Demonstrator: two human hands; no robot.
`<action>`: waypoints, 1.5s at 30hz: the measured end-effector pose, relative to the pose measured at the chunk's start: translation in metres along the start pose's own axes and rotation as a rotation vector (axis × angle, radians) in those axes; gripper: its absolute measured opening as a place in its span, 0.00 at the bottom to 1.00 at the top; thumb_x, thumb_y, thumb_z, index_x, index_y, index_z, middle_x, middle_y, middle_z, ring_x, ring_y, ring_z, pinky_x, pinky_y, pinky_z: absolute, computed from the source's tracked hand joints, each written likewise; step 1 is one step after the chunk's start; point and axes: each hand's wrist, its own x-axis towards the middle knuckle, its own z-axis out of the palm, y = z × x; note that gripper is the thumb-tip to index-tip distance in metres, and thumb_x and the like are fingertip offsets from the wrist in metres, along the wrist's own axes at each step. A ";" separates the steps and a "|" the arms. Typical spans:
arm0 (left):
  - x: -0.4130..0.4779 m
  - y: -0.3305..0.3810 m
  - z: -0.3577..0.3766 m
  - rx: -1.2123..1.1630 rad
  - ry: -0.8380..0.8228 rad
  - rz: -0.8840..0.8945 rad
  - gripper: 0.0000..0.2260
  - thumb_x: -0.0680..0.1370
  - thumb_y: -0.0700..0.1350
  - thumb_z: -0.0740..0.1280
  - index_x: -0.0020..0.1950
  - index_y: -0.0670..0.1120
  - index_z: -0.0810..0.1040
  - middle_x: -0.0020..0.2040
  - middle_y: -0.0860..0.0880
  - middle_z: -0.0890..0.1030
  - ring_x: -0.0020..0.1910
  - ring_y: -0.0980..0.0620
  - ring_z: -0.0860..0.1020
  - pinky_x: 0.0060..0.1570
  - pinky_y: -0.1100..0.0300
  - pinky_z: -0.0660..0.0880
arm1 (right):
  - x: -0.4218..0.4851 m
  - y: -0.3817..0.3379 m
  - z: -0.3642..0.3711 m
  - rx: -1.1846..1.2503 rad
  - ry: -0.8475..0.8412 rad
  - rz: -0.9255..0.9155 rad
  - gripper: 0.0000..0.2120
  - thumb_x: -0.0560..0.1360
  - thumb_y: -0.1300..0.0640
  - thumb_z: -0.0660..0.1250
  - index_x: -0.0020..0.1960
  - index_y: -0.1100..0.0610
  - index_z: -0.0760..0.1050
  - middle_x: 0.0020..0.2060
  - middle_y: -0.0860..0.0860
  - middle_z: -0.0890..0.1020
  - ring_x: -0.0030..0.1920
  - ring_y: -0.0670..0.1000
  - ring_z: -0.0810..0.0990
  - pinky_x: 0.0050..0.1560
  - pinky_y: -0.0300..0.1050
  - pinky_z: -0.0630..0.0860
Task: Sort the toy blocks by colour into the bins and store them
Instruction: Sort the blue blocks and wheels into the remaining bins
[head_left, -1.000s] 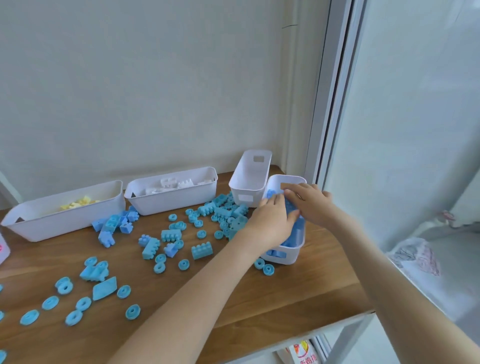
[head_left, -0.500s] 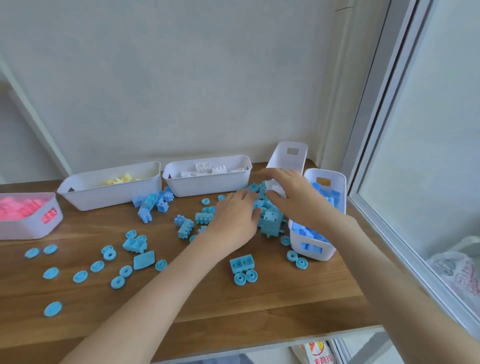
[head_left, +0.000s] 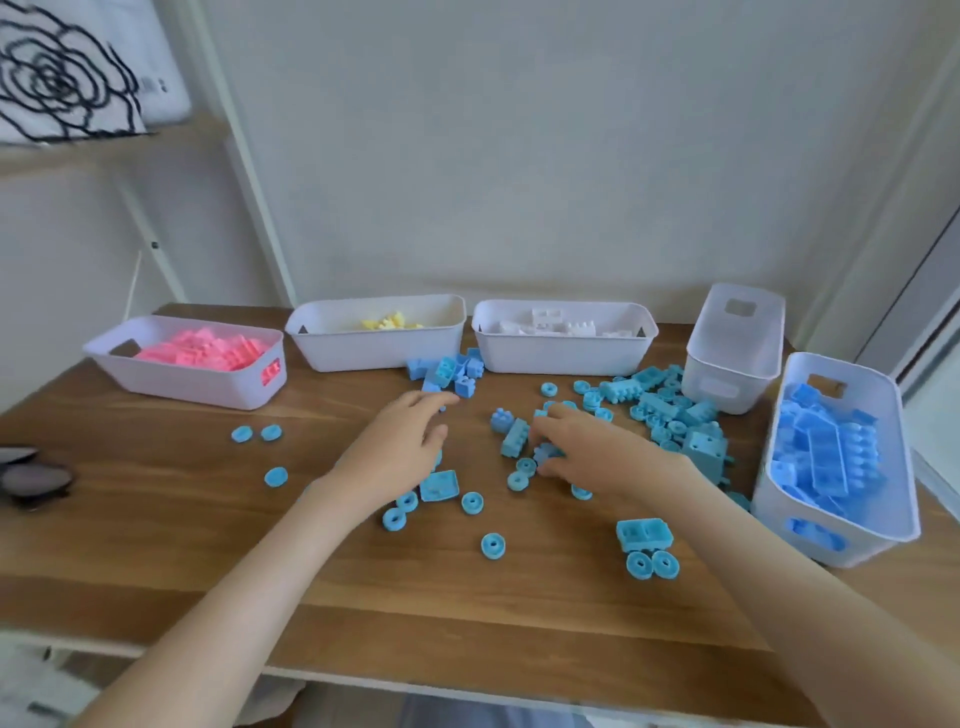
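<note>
Several blue toy blocks and round blue wheels (head_left: 492, 545) lie scattered over the wooden table (head_left: 156, 519). My left hand (head_left: 400, 447) hovers with relaxed fingers just short of a blue block cluster (head_left: 447, 373). Over the middle pile, my right hand (head_left: 587, 449) curls down and pinches a small blue block (head_left: 543, 453) beside a longer blue brick (head_left: 514, 437). A white bin of blue blocks (head_left: 896, 452) stands at the right. Along the back stand a bin of pink blocks (head_left: 208, 387), a bin of yellow blocks (head_left: 374, 351) and a bin of white blocks (head_left: 561, 356).
An empty white bin (head_left: 727, 358) stands end-on at the back right, with more blue blocks (head_left: 660, 405) heaped against it. A dark object (head_left: 31, 475) lies at the table's left edge. A shelf with a flower-patterned item (head_left: 62, 73) hangs upper left. A window frame borders the right.
Both hands have left the blue bin and moved left to the loose blue blocks on the table. The view has swung left, bringing the pink bin and the shelf into sight.
</note>
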 end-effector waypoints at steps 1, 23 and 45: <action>0.001 -0.008 -0.004 -0.019 0.054 -0.066 0.22 0.81 0.46 0.59 0.74 0.54 0.61 0.72 0.51 0.66 0.68 0.52 0.68 0.63 0.56 0.69 | 0.001 0.001 0.000 0.006 0.003 -0.013 0.10 0.78 0.52 0.62 0.59 0.51 0.69 0.55 0.47 0.69 0.50 0.47 0.72 0.50 0.43 0.72; 0.064 -0.015 0.011 0.123 0.013 -0.106 0.25 0.78 0.56 0.64 0.71 0.48 0.63 0.68 0.46 0.69 0.65 0.47 0.69 0.57 0.55 0.72 | 0.083 -0.024 -0.004 0.069 -0.017 0.080 0.08 0.78 0.51 0.61 0.50 0.52 0.63 0.40 0.45 0.71 0.40 0.44 0.70 0.35 0.35 0.65; 0.081 -0.063 0.014 0.243 -0.003 0.049 0.15 0.80 0.51 0.59 0.63 0.49 0.60 0.35 0.57 0.67 0.29 0.58 0.68 0.26 0.62 0.60 | 0.126 -0.019 0.006 0.042 0.115 -0.030 0.27 0.79 0.50 0.59 0.73 0.53 0.53 0.68 0.56 0.66 0.58 0.54 0.75 0.56 0.45 0.73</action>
